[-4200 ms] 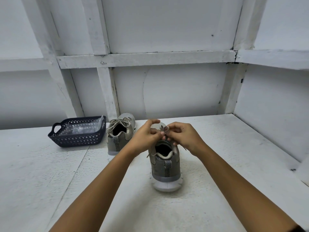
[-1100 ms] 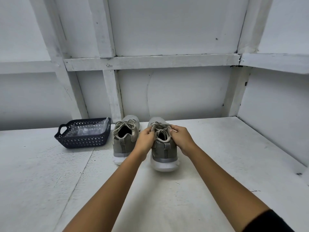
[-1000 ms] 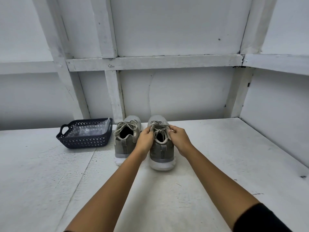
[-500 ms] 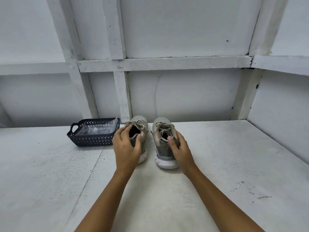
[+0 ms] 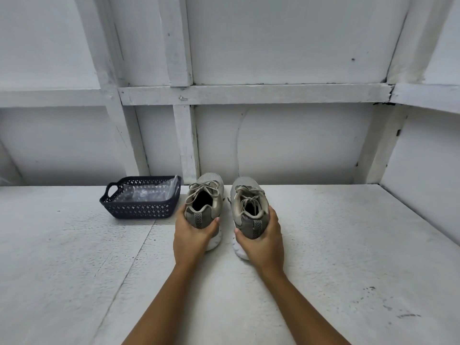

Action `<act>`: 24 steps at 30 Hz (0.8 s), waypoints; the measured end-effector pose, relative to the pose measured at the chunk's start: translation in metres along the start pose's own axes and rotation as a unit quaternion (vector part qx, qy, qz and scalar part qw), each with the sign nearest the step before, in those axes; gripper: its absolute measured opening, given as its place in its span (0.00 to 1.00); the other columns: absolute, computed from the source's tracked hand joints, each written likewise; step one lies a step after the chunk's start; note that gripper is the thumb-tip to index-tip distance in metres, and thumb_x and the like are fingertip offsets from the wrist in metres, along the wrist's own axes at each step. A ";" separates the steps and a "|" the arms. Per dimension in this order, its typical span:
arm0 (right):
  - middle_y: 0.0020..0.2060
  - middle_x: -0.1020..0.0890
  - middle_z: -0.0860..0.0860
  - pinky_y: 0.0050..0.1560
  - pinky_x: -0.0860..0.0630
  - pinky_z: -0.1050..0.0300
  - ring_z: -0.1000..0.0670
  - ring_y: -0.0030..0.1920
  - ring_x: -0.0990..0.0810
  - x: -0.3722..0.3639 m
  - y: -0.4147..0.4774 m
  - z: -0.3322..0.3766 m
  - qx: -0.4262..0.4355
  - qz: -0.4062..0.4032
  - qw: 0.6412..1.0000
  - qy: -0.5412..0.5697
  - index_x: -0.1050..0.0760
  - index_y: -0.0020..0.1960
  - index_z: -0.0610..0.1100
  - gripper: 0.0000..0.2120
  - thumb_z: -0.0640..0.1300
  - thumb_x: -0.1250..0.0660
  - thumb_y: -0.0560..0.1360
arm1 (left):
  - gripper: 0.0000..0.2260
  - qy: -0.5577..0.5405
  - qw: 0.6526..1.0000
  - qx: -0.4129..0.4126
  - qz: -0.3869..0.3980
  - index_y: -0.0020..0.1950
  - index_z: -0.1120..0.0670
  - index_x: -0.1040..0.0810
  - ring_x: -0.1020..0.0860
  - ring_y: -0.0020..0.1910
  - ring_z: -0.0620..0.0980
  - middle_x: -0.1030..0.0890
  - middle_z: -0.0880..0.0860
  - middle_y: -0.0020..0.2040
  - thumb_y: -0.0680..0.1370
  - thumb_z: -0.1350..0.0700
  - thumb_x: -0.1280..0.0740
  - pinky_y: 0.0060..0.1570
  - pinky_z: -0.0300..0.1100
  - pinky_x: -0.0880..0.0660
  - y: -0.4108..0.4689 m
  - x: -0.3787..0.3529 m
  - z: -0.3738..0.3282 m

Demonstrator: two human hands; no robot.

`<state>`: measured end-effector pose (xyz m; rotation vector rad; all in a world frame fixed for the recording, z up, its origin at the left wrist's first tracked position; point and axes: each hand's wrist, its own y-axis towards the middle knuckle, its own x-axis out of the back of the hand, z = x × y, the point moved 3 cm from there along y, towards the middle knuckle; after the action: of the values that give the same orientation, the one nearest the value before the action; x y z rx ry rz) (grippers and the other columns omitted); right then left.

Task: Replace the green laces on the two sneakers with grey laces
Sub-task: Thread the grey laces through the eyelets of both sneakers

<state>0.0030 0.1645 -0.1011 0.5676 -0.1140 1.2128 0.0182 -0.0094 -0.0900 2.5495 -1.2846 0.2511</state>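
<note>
Left hand (image 5: pixel 190 235) grips the left sneaker (image 5: pixel 205 195) heel; right hand (image 5: pixel 263 236) grips the right sneaker (image 5: pixel 249 202) heel. Fingers curl around both heels, sneakers side by side on the counter (image 5: pixel 348 257).

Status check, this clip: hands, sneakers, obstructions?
Copy: left hand grips left sneaker heel, right hand grips right sneaker heel. Both laced, side by side; basket sits left, apart.

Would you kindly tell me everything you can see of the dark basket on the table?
The basket is dark navy, apparently plastic, rectangular, with lattice-pierced walls and a loop handle on its left end. It stands upright on the white table near the back wall, just left of the left sneaker. Crumpled clear plastic lies inside.
</note>
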 end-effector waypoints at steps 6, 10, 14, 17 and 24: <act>0.62 0.24 0.47 0.56 0.24 0.50 0.45 0.61 0.24 0.005 -0.007 0.008 0.035 -0.054 0.998 0.003 0.35 0.70 0.45 0.42 0.53 0.23 0.61 | 0.31 -0.007 0.999 0.023 -0.043 0.64 0.45 0.34 0.23 0.58 0.52 0.22 0.47 0.59 0.66 0.45 0.24 0.49 0.40 0.33 -0.030 -0.004 -0.012; 0.63 0.25 0.46 0.59 0.25 0.50 0.44 0.62 0.25 0.021 -0.026 0.017 0.057 -0.059 0.997 0.004 0.34 0.70 0.43 0.42 0.51 0.22 0.60 | 0.31 -0.025 0.997 0.021 -0.073 0.65 0.44 0.34 0.23 0.57 0.51 0.22 0.47 0.59 0.66 0.45 0.24 0.48 0.39 0.33 -0.064 0.010 -0.019; 0.64 0.25 0.48 0.59 0.25 0.50 0.46 0.63 0.26 0.043 -0.050 0.027 0.067 -0.058 0.996 0.008 0.34 0.70 0.44 0.42 0.52 0.22 0.61 | 0.31 -0.024 0.997 0.012 -0.067 0.65 0.44 0.34 0.23 0.57 0.51 0.24 0.43 0.54 0.66 0.45 0.24 0.47 0.39 0.33 -0.092 0.029 -0.027; 0.63 0.25 0.48 0.59 0.25 0.51 0.46 0.63 0.25 0.065 -0.079 0.037 0.080 -0.070 0.994 0.009 0.34 0.70 0.45 0.42 0.51 0.22 0.60 | 0.31 -0.023 0.998 -0.001 -0.059 0.65 0.45 0.34 0.23 0.57 0.52 0.23 0.45 0.56 0.66 0.45 0.24 0.46 0.40 0.33 -0.120 0.048 -0.035; 0.64 0.26 0.51 0.59 0.25 0.49 0.48 0.63 0.25 0.115 -0.187 0.067 0.088 -0.078 0.993 0.020 0.36 0.71 0.48 0.42 0.56 0.26 0.60 | 0.31 -0.037 0.998 -0.030 -0.037 0.64 0.43 0.34 0.23 0.56 0.51 0.21 0.46 0.56 0.65 0.44 0.24 0.49 0.41 0.29 -0.207 0.119 -0.031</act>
<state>0.2284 0.1878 -0.0661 0.6936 0.0704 1.0879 0.2545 0.0279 -0.0619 2.5713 -1.2003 0.1028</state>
